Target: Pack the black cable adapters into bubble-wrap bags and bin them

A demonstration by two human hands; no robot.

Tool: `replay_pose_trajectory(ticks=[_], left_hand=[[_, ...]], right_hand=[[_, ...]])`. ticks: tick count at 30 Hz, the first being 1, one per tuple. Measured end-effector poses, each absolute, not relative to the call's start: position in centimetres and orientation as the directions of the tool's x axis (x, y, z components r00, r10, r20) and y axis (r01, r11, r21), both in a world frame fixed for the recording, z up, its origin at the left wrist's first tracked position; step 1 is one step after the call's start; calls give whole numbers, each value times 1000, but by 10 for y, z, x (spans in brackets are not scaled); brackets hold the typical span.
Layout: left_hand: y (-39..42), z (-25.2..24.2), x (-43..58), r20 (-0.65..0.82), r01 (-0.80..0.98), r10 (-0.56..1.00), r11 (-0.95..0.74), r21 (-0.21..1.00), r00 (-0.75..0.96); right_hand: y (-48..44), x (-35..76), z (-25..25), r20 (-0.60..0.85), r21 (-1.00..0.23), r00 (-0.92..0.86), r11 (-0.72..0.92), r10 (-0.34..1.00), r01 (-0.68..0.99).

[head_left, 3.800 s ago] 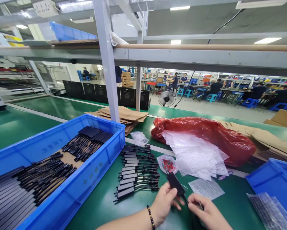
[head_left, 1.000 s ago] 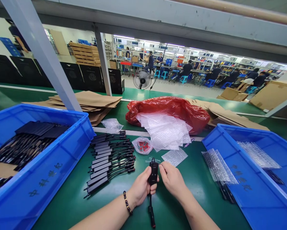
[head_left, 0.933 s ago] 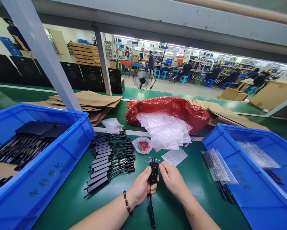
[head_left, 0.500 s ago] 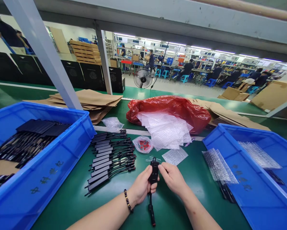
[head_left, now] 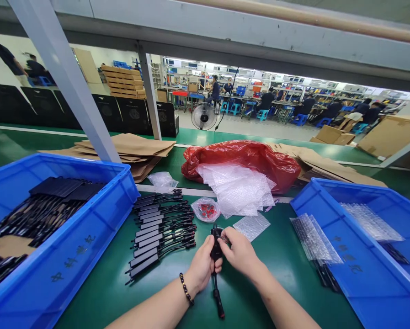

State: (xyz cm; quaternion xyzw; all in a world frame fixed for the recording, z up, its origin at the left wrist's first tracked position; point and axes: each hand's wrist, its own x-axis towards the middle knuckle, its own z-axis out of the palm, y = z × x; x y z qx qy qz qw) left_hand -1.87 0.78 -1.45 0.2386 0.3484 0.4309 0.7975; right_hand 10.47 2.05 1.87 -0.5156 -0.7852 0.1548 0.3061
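A small black device (head_left: 216, 244) with a short cable and a red-tipped connector hangs in my left hand (head_left: 202, 264), its fingers wrapped round the body. My right hand (head_left: 238, 249) has its fingers bent at the upper right side of the device; whether they pinch something small there is too hidden to tell. Left of my hands, several black devices with cables (head_left: 150, 246) lie in a slanting row. A clear bag of small red parts (head_left: 206, 210) sits beyond my hands, beside a stack of bubble bags (head_left: 239, 187) and one single bubble bag (head_left: 252, 226).
A blue bin (head_left: 98, 256) of black devices stands left. Another blue bin (head_left: 328, 201) stands right, with bubble-wrapped devices (head_left: 316, 242) at its near side. Behind are a red plastic bag (head_left: 273, 160), cardboard sheets (head_left: 132, 145) and a fan (head_left: 204, 116). A slanting post (head_left: 67, 77) rises at left.
My right hand has moved slightly left and up, and its fingers now overlap the device's upper right side. The device is turned a little in my left hand. The view has shifted slightly.
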Motion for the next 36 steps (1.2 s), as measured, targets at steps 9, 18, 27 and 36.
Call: replay_pose_trajectory(ticks=[9, 18, 27, 36], left_hand=[[12, -10, -20, -372, -645, 912, 392, 656, 175], [8, -1, -24, -229, -562, 950, 311, 766, 213], [7, 0, -21, -268, -482, 878, 448, 753, 397], [9, -9, -18, -268, -584, 879, 465, 666, 395]], right_hand=[[49, 117, 11, 110, -406, -169, 200, 979, 892], [54, 161, 12, 191, -234, -2, 47, 982, 971], [48, 169, -4, 99, -168, -27, 44, 995, 985], [44, 185, -20, -23, -231, -121, 112, 992, 967]])
